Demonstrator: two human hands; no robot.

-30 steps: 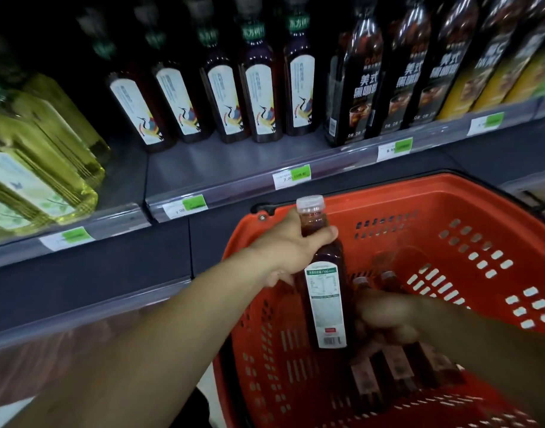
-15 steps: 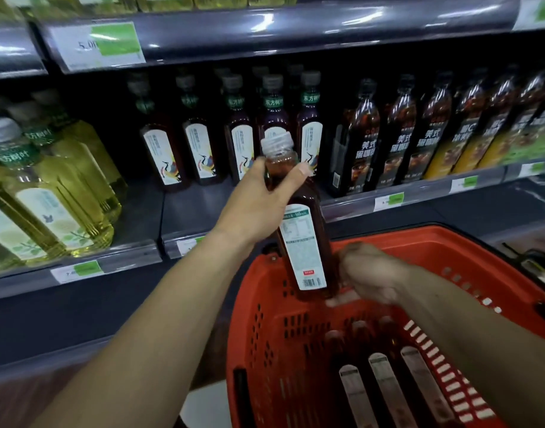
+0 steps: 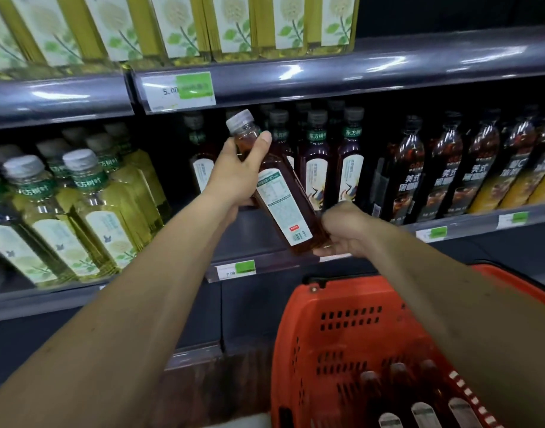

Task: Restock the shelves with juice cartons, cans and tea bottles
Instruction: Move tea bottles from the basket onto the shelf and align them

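While your left hand point(image 3: 234, 177) grips the upper part of the tea bottle point(image 3: 275, 193), with the thumb curled over its shoulder just under the grey cap, your right hand point(image 3: 345, 230) holds the base, with its fingers curled under the bottom edge. You hold the bottle in the air in front of the middle shelf point(image 3: 265, 239), tilted, with the cap up and to the left and the base down and to the right. Its back label, white with small print and a barcode, faces you.

Behind the bottle, a row of the same dark tea bottles point(image 3: 314, 162) stands upright on the middle shelf, white labels to the front. To their right stand dark coffee bottles point(image 3: 410, 168) with black labels, and further right some with yellow liquid. To the left, pale green bottles point(image 3: 89, 205) fill the next section. On the upper shelf point(image 3: 326, 78) stands a row of yellow bottles point(image 3: 178, 26), and a price tag point(image 3: 180, 91) with a green patch sits on its edge.

Below your right forearm is the red basket point(image 3: 326, 335). In it you see the caps and shoulders of more dark bottles point(image 3: 397, 378), but how many I cannot tell.
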